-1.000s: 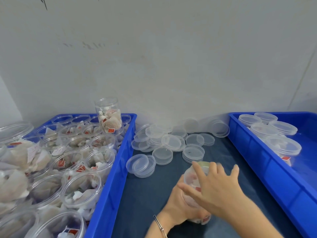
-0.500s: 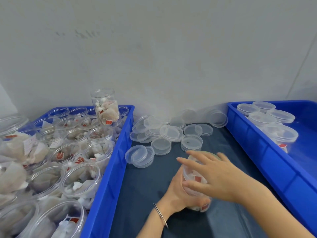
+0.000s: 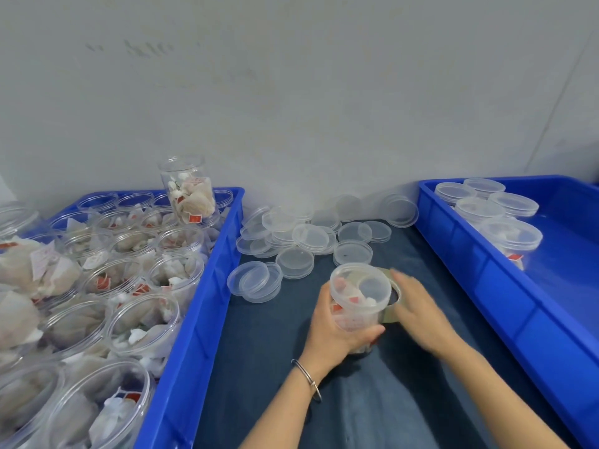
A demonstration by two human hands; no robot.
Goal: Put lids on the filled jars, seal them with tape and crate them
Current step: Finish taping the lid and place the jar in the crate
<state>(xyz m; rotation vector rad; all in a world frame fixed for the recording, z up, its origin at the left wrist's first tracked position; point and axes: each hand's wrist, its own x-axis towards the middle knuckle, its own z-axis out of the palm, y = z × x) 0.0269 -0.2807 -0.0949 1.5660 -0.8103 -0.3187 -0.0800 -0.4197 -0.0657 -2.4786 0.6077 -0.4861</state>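
The main risk here is the tape (image 3: 390,296) going on badly: the right hand (image 3: 418,311) is blurred with motion, and if the roll is pulled round the jar (image 3: 358,303) too fast or at a slant, the strip could miss the seam under the lid (image 3: 359,281), wrinkle, or stick to itself. The jar could also twist or slip in the left hand (image 3: 334,325), since it seems to be gripped only from one side and low down; whether it rests on the dark cloth (image 3: 275,351) or is lifted cannot be told. A lid not fully seated could pop up under the pull. The left hand wraps its fingers and thumb round the jar's lower wall. The right hand lies over the roll just right of the jar, fingers roughly straight, but the blur hides whether it truly grips it. The jar is clear plastic, upright, capped, filled with pale sachets bearing red tags, and stands between the two blue crates (image 3: 505,286), just in front of the loose lids (image 3: 291,241).
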